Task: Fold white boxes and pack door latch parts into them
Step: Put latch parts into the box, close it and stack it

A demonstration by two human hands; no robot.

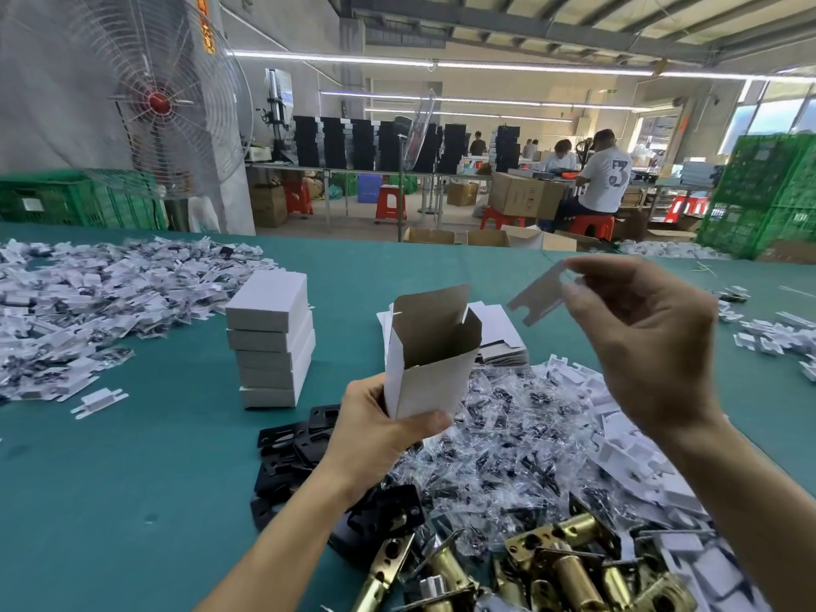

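Because my left grip [375,430] curls round the bottom of the white box [430,355], that lower end is hidden and I cannot tell if it is closed. The card insert [536,298] is blurred, so I cannot make out its exact shape. My right grip [653,337] pinches it at its right edge between thumb and fingertips. The brass latches [565,563] are cut off by the lower edge of the view.

The box is almost upright in the air above the counter [132,457]. Its long axis is vertical, the open mouth is up and the top flap is raised at the far side. The insert hangs beside the mouth, to the right, apart from it, and slants up to the right.

The counter has a green cover. From the left it carries a heap of white inserts [88,293], a stack of closed boxes [271,342], black plates [296,448] and clear screw bags [508,435]. Behind, a big fan [154,99] stands at the left, people sit at tables, and green crates [768,187] are piled at the right.
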